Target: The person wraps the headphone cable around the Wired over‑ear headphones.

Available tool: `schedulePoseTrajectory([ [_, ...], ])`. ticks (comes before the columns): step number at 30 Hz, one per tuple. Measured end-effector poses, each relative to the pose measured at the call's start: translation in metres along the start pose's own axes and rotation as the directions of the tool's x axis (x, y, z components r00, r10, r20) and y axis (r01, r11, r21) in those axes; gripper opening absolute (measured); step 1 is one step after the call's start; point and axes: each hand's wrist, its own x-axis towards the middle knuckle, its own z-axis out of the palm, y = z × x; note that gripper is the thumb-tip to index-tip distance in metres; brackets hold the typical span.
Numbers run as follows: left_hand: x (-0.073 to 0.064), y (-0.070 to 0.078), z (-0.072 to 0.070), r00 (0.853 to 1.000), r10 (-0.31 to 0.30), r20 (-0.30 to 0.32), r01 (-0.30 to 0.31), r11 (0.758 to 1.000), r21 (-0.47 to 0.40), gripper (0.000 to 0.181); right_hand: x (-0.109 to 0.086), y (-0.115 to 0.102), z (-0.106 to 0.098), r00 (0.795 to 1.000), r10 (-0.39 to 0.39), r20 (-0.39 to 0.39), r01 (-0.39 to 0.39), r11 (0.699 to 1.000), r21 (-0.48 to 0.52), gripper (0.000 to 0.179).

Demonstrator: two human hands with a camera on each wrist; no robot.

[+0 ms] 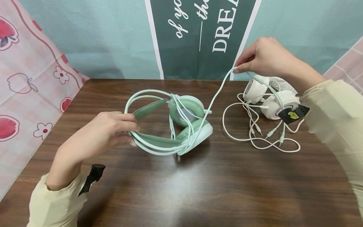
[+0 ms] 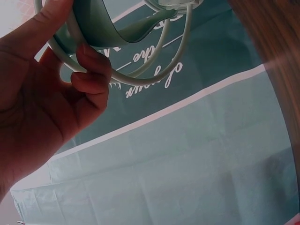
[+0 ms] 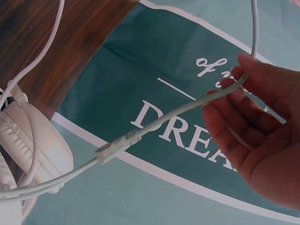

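My left hand (image 1: 99, 135) grips the headband of mint-green headphones (image 1: 202, 134), tilted over the table at the middle of the head view. Their cable is wound in several turns around the ear cups. From there one length of the pale green cable (image 1: 216, 92) rises to my right hand (image 1: 269, 58), which pinches it between thumb and fingers. In the right wrist view, a small splitter piece (image 3: 117, 147) sits on the cable beyond the fingertips. The left wrist view shows the thumb and curled fingers around the headband's outer tubes (image 2: 159, 77) and green inner strap.
White headphones (image 1: 285, 99) lie at the table's back right, their white cable (image 1: 235, 137) looped in front. Several cable plugs (image 1: 282, 138) rest beside them. The dark wooden table (image 1: 198, 189) ends at a cloth backdrop (image 1: 99, 41); a pink patterned cloth (image 1: 31, 94) hangs at the left.
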Motion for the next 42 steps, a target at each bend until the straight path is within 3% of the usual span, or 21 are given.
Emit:
schedulePoseTrajectory([
  [12, 0.006, 0.000, 0.005, 0.999, 0.020, 0.032, -0.018, 0.998, -0.067, 0.026, 0.001, 0.007, 0.000, 0.999, 0.014, 0.051, -0.022, 0.985, 0.171, 0.018],
  [26, 0.017, -0.002, 0.016, 0.995, 0.083, 0.058, -0.075, 0.989, -0.130, 0.022, 0.007, 0.002, 0.007, 0.994, 0.106, 0.010, -0.101, 0.914, 0.392, 0.022],
  [31, 0.022, -0.002, 0.019, 0.992, 0.109, 0.061, -0.098, 0.983, -0.158, 0.022, 0.010, 0.002, 0.012, 0.994, 0.105, 0.017, -0.102, 0.894, 0.436, 0.022],
  [42, 0.033, 0.000, 0.027, 0.987, 0.134, 0.093, -0.115, 0.976, -0.184, 0.020, 0.015, -0.006, 0.017, 0.997, 0.075, 0.033, -0.082, 0.886, 0.456, 0.023],
])
